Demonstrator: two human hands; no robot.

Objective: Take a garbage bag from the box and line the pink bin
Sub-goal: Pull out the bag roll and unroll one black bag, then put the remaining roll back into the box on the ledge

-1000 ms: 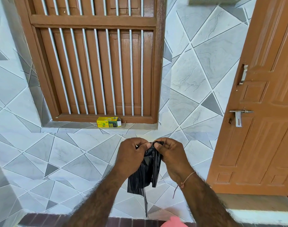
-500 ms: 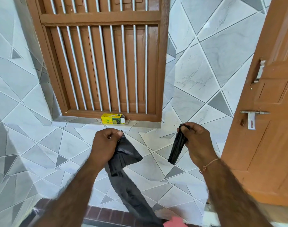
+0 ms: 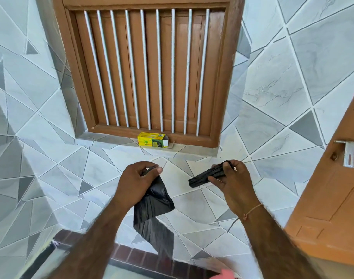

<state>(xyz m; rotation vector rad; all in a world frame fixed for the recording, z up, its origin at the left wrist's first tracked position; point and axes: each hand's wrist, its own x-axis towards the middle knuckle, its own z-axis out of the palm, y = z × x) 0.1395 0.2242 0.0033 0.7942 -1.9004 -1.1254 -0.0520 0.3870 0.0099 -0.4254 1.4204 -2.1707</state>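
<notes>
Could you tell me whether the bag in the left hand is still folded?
Partly unfolded: the garbage bag hangs loose from the left hand.

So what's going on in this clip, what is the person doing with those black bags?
A person stands facing a tiled wall under a barred window. The left hand holds one loose black garbage bag that hangs down partly unfolded. The right hand grips the folded bundle of remaining bags, apart from the loose one. The yellow box sits on the sill, open at its right end. Only a pink edge of the bin shows at the bottom; it is not yet lined.
</notes>
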